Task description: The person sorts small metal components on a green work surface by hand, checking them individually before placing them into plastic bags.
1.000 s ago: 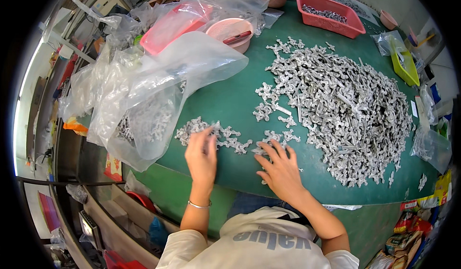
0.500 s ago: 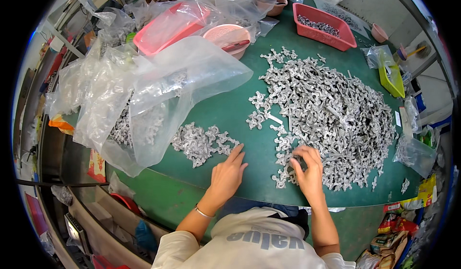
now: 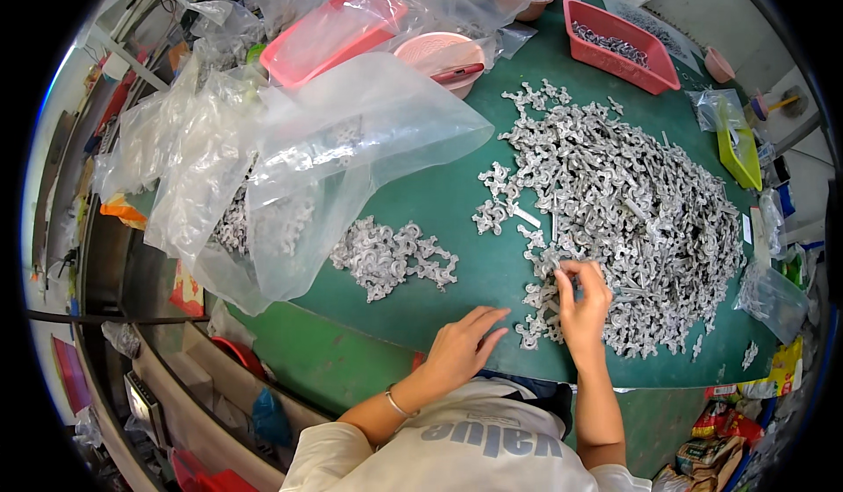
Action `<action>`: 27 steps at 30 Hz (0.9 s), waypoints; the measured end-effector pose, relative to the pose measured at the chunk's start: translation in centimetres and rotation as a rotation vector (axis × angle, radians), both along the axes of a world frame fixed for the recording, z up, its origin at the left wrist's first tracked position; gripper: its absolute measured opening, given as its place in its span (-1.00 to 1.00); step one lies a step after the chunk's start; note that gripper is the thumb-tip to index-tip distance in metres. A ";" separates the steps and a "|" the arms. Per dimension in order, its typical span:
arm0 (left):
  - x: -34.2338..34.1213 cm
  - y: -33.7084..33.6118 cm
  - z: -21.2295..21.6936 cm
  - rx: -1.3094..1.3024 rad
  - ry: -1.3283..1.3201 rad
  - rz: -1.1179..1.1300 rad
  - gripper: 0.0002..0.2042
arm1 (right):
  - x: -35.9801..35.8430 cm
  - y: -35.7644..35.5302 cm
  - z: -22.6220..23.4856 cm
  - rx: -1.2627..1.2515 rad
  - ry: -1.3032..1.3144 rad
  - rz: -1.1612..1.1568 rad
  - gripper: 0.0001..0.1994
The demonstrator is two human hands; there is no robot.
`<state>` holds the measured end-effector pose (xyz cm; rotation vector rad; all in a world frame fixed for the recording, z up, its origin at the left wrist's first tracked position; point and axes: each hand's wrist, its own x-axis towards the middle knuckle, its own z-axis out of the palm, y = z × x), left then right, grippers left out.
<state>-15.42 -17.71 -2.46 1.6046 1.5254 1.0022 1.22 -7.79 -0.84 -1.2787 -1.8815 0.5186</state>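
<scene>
A large heap of small silver-grey, curved metal parts [image 3: 632,220] covers the right side of the green table. At its near left edge is my right hand [image 3: 584,307], thumb and index finger pinched together on one small metal part [image 3: 559,268]. My left hand [image 3: 465,343] hovers near the table's front edge, palm down, its fingers stretched out and nothing in them. It lies between the large heap and a smaller pile of the same parts [image 3: 382,259] to the left. Several loose parts [image 3: 493,215] lie beside the large heap.
A big clear plastic bag [image 3: 351,149] holding more parts spreads over the left of the green table [image 3: 421,176]. Behind stand a pink tray [image 3: 329,39], a round pink basket [image 3: 439,53] and a pink bin of metal pieces [image 3: 619,57]. A yellow-green basket [image 3: 739,154] sits right.
My left hand has moved away from the small pile, rightward and nearer to me. My right thumb and fingers have closed at the heap's edge. The whole view has shifted slightly.
</scene>
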 end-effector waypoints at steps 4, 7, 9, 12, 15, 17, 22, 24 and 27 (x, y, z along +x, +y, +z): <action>0.7 0.4 1.5 -0.102 -0.237 0.095 -0.54 | 0.1 -2.5 0.0 -0.671 0.609 0.058 -0.95; 1.2 0.4 2.1 -0.127 -0.378 0.141 -0.53 | -0.1 -4.1 0.2 -0.871 0.862 0.165 -0.91; 1.5 0.3 1.7 -0.077 -0.413 0.170 -0.55 | -0.1 -4.9 -0.2 -0.958 0.951 0.202 -0.91; 1.8 -0.1 0.7 0.038 -0.401 0.212 -0.64 | -0.4 -5.4 -0.3 -0.995 0.993 0.242 -0.92; 1.2 0.3 0.9 0.025 -0.402 0.174 -0.73 | -0.3 -5.3 0.0 -0.948 0.947 0.250 -0.90; 1.0 0.4 1.5 0.005 -0.452 0.169 -0.77 | -0.4 -5.3 0.5 -0.959 0.946 0.252 -0.89; 0.9 0.5 2.0 -0.021 -0.464 0.153 -0.79 | -0.3 -5.6 1.0 -0.794 0.835 0.237 -0.82; 0.8 0.4 2.3 -0.072 -0.480 0.144 -0.79 | -0.2 -5.5 1.6 -0.719 0.797 0.210 -0.79; 0.8 0.4 2.6 -0.072 -0.489 0.120 -0.79 | 0.4 -5.4 1.8 -0.653 0.707 0.236 -0.78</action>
